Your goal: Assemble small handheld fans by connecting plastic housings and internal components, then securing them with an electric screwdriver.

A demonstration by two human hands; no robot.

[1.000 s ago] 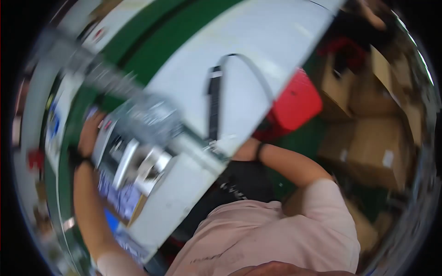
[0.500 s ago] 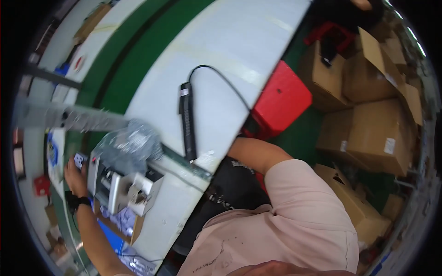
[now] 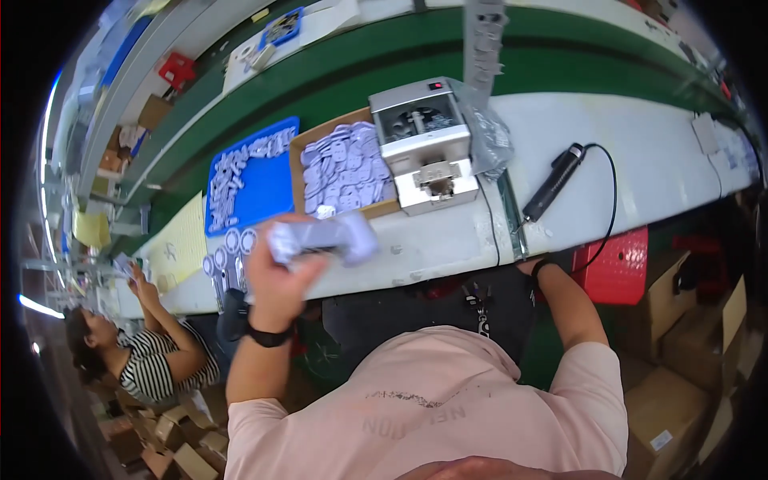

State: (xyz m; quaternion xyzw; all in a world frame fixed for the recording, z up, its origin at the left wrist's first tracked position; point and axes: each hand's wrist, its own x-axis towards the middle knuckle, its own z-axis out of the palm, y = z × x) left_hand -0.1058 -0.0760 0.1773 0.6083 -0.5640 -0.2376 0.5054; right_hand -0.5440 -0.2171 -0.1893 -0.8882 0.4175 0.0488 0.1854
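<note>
My left hand (image 3: 278,276) is closed around a pale lavender plastic part (image 3: 320,240), held above the near side of the bench. Motion smears this part, so its exact kind does not show. Just beyond it are a cardboard box (image 3: 386,210) of flat lavender plastic pieces (image 3: 344,168) and a blue tray (image 3: 268,192) with smaller lavender pieces. Round-headed lavender parts (image 3: 232,242) lie in a row to the left. My right hand (image 3: 528,267) is at the bench's front edge, close to the tip of a black electric screwdriver (image 3: 554,184); its fingers are hidden.
A grey screw feeder (image 3: 420,120) stands behind a small white box (image 3: 456,192), with a clear plastic bag (image 3: 488,136) alongside. A red stool (image 3: 616,268) and cardboard boxes (image 3: 668,416) are at the right. A co-worker (image 3: 160,352) sits at the far left.
The view has swung left. My left hand, earlier reaching beside the screw feeder, is now nearer the bench front with the lavender part. My right arm stays near the bench edge.
</note>
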